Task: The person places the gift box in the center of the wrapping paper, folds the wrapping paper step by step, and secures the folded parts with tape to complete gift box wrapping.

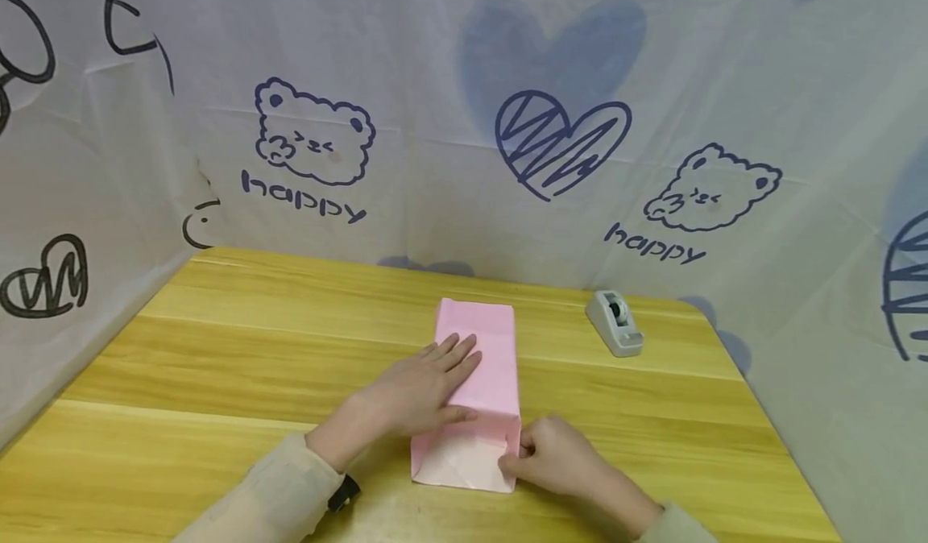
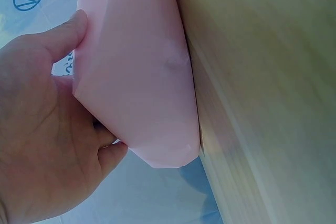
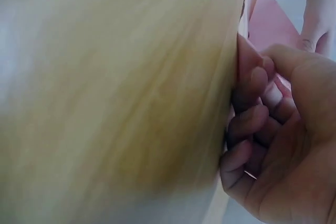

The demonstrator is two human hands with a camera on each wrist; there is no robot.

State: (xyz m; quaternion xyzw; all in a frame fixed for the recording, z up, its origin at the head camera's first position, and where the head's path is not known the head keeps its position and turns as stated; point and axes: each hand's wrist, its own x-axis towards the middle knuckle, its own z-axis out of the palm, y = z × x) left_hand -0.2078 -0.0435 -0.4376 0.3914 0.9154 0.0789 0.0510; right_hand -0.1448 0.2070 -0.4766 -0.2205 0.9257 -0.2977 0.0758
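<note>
A long box shape in pink paper (image 1: 495,366) lies on the wooden table, its near end showing a pale flap (image 1: 464,458) of the paper's inner side. The left hand (image 1: 420,390) rests on top with fingers spread, its thumb near the box's front edge. From the left wrist view, the box's pink side (image 2: 139,72) looks smooth with angled folds. At the near right corner, the right hand (image 1: 558,454) pinches the paper's edge between thumb and curled index finger. The right wrist view shows this pinched pink paper (image 3: 247,59) close above the tabletop. Whatever the paper covers is hidden.
A white tape dispenser (image 1: 615,324) stands at the back right of the wooden table (image 1: 254,350). A pale curtain (image 1: 435,172) with bear and heart drawings hangs behind and along the sides. A black band (image 1: 344,495) shows at the left wrist.
</note>
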